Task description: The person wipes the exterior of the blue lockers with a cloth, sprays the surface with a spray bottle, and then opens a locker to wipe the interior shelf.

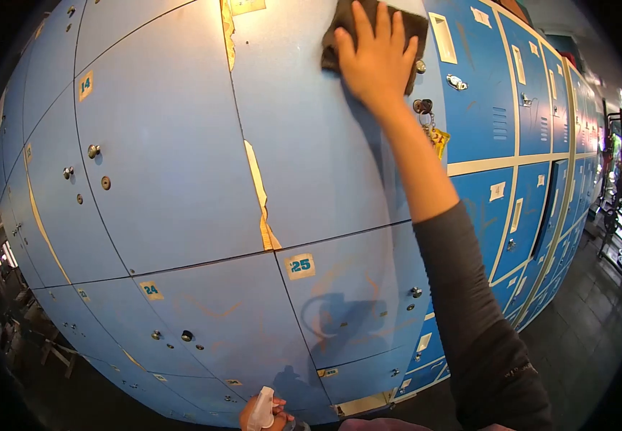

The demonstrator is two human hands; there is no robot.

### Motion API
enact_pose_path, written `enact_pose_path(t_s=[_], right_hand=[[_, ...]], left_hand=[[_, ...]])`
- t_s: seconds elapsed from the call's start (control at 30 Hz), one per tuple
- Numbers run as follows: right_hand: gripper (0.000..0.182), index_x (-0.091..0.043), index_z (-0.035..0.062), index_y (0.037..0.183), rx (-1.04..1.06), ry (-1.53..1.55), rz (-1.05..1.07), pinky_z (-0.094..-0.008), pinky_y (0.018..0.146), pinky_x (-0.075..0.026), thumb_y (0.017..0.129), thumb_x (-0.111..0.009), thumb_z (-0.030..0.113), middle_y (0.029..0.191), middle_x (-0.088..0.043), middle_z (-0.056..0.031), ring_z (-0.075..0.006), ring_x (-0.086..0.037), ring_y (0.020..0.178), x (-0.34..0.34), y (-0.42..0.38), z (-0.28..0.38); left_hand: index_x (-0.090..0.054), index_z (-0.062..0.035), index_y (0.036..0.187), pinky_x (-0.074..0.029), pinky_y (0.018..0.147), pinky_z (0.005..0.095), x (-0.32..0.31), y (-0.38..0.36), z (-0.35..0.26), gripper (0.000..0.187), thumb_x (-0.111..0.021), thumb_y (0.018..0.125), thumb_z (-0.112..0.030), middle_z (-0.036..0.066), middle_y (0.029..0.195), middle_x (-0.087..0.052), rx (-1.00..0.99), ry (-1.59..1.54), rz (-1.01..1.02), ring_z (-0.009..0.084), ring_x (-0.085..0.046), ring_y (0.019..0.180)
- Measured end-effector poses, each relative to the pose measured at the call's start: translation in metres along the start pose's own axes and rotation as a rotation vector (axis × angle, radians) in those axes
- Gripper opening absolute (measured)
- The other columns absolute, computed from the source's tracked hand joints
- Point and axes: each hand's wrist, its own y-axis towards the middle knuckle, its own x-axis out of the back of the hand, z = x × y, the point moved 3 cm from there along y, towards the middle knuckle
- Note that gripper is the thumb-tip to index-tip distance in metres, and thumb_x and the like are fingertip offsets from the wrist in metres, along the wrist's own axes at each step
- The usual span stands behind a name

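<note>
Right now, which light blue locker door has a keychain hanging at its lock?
The large door above door 25, with the right hand pressing a dark cloth to it. A keychain hangs by its right edge; the other light blue doors show none.

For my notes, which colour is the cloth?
The cloth is dark grey-brown, seen in the head view.

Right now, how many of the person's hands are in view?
2. The right hand is spread on a dark cloth against an upper locker door; the left hand, partly hidden, is around a white spray nozzle at the bottom.
</note>
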Motion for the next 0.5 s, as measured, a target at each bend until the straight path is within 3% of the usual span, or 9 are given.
enact_pose_path(t_s=[0.07, 0.17, 0.4, 0.5], right_hand=[[0.059, -0.044, 0.013, 0.147, 0.008, 0.019, 0.022, -0.0605, 0.116, -0.013, 0.095, -0.048, 0.042, 0.154, -0.035, -0.0189, -0.0385, -0.026, 0.144, 0.003, -0.002, 0.002], [0.06, -0.044, 0.014, 0.147, -0.014, -0.011, -0.007, -0.0622, 0.116, -0.013, 0.094, -0.049, 0.043, 0.154, -0.035, -0.0181, -0.0383, -0.026, 0.144, -0.007, 0.015, -0.002], [0.062, -0.041, 0.0169, 0.148, -0.055, -0.011, 0.145, -0.0643, 0.115, -0.011, 0.095, -0.044, 0.048, 0.155, -0.034, -0.0174, -0.0381, -0.024, 0.145, -0.028, 0.094, -0.033], [0.059, -0.043, 0.0171, 0.147, 0.0, -0.011, 0.037, -0.0616, 0.116, -0.013, 0.096, -0.044, 0.045, 0.155, -0.035, -0.0175, -0.0373, -0.025, 0.145, -0.032, 0.079, -0.031]], left_hand=[[-0.054, 0.0009, 0.13, -0.047, 0.059, 0.0241, 0.002, 0.004, 0.013, 0.04, -0.063, 0.091, -0.001, 0.003, 0.09, -0.06, -0.213, 0.164, 0.058, 0.01, -0.058, 0.071], [-0.055, 0.0004, 0.127, -0.047, 0.058, 0.0237, -0.003, 0.009, 0.016, 0.036, -0.064, 0.092, -0.002, 0.003, 0.09, -0.06, -0.129, -0.035, 0.09, 0.0093, -0.057, 0.07], [-0.057, -0.0002, 0.122, -0.047, 0.058, 0.0224, 0.002, 0.012, 0.016, 0.032, -0.066, 0.091, -0.004, 0.003, 0.09, -0.06, -0.242, 0.05, 0.049, 0.0092, -0.057, 0.07], [-0.056, -0.0008, 0.124, -0.048, 0.058, 0.023, 0.004, 0.011, 0.024, 0.035, -0.066, 0.091, -0.004, 0.003, 0.091, -0.06, -0.285, 0.151, 0.042, 0.0096, -0.058, 0.07]])
